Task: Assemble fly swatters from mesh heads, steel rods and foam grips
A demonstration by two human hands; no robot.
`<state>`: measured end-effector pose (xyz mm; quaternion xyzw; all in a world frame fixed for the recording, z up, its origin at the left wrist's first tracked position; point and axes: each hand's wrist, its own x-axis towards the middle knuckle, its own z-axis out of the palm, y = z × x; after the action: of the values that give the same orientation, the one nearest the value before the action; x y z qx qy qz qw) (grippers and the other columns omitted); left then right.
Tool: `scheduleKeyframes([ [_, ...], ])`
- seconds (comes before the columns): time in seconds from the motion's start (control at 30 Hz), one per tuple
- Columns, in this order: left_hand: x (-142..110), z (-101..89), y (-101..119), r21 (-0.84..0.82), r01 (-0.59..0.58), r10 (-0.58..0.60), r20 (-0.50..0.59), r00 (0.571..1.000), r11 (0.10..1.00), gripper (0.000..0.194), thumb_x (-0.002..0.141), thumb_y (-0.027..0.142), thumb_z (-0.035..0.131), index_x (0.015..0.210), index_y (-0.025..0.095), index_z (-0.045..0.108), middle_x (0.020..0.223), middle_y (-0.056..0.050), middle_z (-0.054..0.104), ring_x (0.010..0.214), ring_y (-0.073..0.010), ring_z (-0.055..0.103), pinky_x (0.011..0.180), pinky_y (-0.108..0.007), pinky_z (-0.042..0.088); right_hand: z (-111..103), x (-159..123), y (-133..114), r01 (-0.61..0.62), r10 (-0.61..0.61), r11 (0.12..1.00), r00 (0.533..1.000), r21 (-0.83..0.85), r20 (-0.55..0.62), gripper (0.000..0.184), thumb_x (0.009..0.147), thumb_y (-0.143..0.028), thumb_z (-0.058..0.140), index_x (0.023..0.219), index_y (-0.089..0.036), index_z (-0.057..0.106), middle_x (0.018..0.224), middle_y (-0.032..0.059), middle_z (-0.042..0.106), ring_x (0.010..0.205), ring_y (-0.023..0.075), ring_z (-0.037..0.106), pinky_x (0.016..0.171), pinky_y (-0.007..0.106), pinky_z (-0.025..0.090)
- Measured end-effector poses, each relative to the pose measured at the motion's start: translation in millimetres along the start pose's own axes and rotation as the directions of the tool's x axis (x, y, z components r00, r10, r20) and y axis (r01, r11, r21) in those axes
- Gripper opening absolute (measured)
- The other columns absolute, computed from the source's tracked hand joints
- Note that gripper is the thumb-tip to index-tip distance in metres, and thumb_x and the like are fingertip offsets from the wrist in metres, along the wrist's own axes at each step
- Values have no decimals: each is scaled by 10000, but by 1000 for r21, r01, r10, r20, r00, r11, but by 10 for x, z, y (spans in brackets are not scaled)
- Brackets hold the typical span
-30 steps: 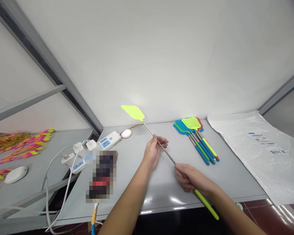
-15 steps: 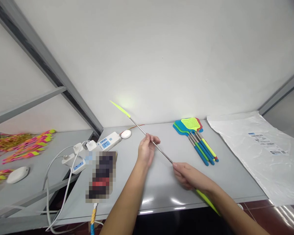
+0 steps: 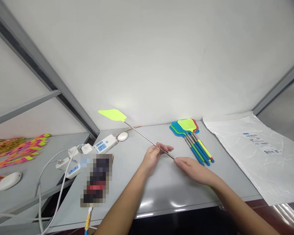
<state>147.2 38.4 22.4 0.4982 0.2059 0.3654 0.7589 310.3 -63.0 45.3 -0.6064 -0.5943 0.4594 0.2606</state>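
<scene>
A fly swatter with a yellow-green head (image 3: 114,115) and a thin metal rod stretches slantwise across the desk, its head up and to the left. My left hand (image 3: 155,156) is closed around the rod partway along. Lower down, my right hand (image 3: 192,169) grips the same fly swatter near its handle, which is mostly hidden behind the hand and forearm. To the right, a pile of several fly swatters (image 3: 189,138) lies on the desk, with blue, green, yellow and red heads and handles.
A white plastic mailing bag (image 3: 264,156) with a label covers the desk's right side. On the left are a power strip (image 3: 105,144), a round white device (image 3: 122,136), a blurred-out phone (image 3: 96,181) and white cables (image 3: 61,192). Colourful strips (image 3: 36,148) lie on the far-left table.
The fly swatter has turned, so its head now shows its broad face rather than its edge. My left hand has slid down the rod, closer to my right hand.
</scene>
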Motion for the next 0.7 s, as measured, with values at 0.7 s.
scheduleKeyframes([
  [0.7,70,-183,209,-96,-240,222,-167,961,966,402,930,457,447,710,157,597,757,-60,611,818,-193,601,845,-359,433,-344,-527,309,-25,-118,741,979,-671,-167,374,993,-465,248,776,-240,453,666,-16,588,595,171,549,539,265,262],
])
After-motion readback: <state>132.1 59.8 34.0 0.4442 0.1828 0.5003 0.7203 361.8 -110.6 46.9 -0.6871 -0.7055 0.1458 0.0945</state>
